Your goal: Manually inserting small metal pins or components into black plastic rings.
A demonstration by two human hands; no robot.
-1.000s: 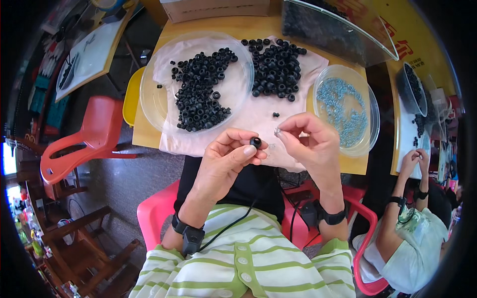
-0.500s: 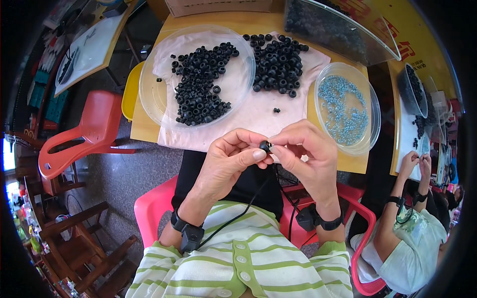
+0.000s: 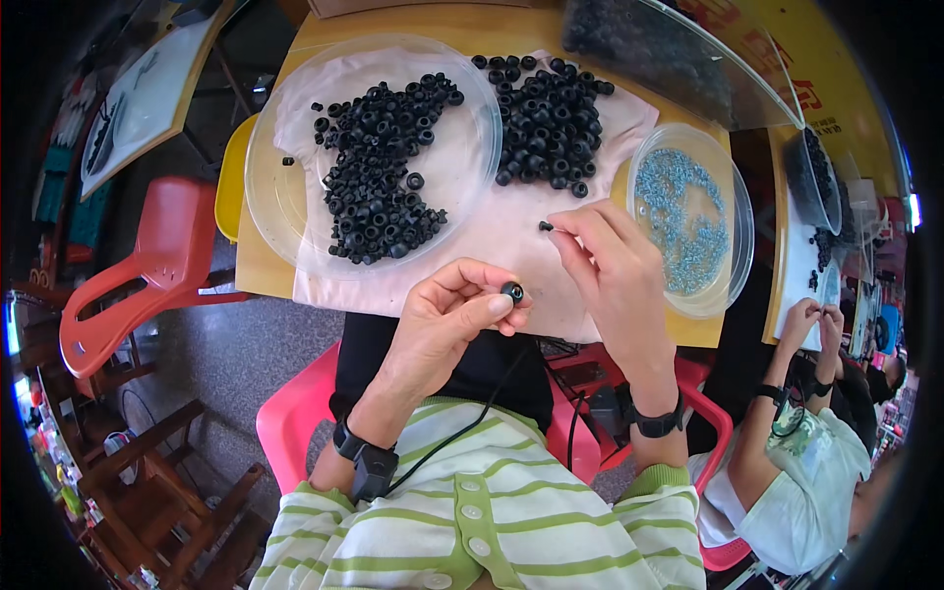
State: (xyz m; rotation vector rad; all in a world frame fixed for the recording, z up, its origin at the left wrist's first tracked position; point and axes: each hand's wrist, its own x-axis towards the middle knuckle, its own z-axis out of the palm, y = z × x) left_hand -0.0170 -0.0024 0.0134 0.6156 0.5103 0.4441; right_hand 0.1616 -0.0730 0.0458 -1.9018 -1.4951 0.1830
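Observation:
My left hand (image 3: 447,315) is closed in a pinch around a black round bead-like part (image 3: 512,292), whose hole faces up. Above the pink cloth (image 3: 472,231), my right hand (image 3: 615,261) has its thumb and index finger pinched near a small black piece (image 3: 545,226). Something thin and pale shows at those fingertips, too small to make out. Many similar black parts (image 3: 379,167) fill part of a clear round tray (image 3: 285,231) at the left. Another pile of black parts (image 3: 551,128) lies on the cloth farther back.
A clear round dish (image 3: 739,231) with small bluish translucent pieces (image 3: 678,216) stands to the right. A clear bin (image 3: 678,64) of black parts is at the back right. Another person (image 3: 806,472) works at a neighbouring table on the right. A red chair (image 3: 162,261) stands at left.
My right hand has moved away from my left, forward to the small black piece on the cloth. My left hand keeps its part, now showing the hole. The view has shifted slightly.

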